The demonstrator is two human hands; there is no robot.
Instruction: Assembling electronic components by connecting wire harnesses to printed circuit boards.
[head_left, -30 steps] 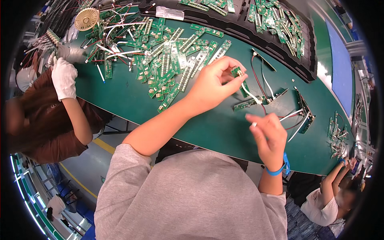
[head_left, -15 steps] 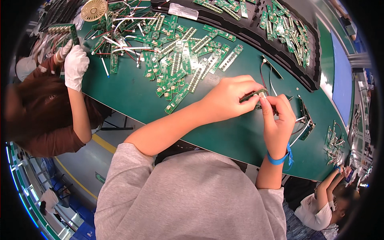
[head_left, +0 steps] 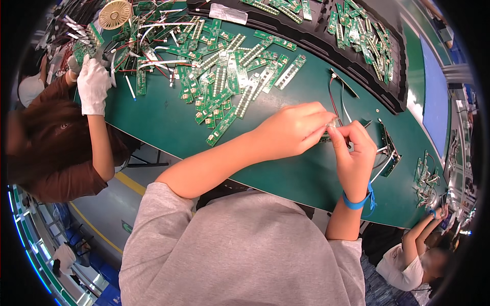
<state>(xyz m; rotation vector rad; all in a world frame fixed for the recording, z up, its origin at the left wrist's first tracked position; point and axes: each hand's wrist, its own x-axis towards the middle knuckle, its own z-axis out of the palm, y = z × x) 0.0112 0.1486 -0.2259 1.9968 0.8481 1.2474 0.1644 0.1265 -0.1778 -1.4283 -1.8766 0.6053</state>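
Fingers (head_left: pixel 320 119) of the left hand (head_left: pixel 296 128) are drawn in tight on a small pale piece (head_left: pixel 333 122), right of the frame's centre, while the thumb and forefinger of the right hand (head_left: pixel 356 148) pinch it from the other side. A second ago the right hand is well apart, lower in the frame, and the left alone shows a small green board; now both meet at one spot, which suggests close two-handed work on a single part. Half a second ago a dark edge shows between the tips; now the grip hides most of it. What remains in view is whitish and catches the light; its outline and tilt cannot be told. It seems to be held above the green surface (head_left: pixel 168 120), near a red wire (head_left: pixel 332 95) that runs up to a dark narrow board (head_left: pixel 345 84).
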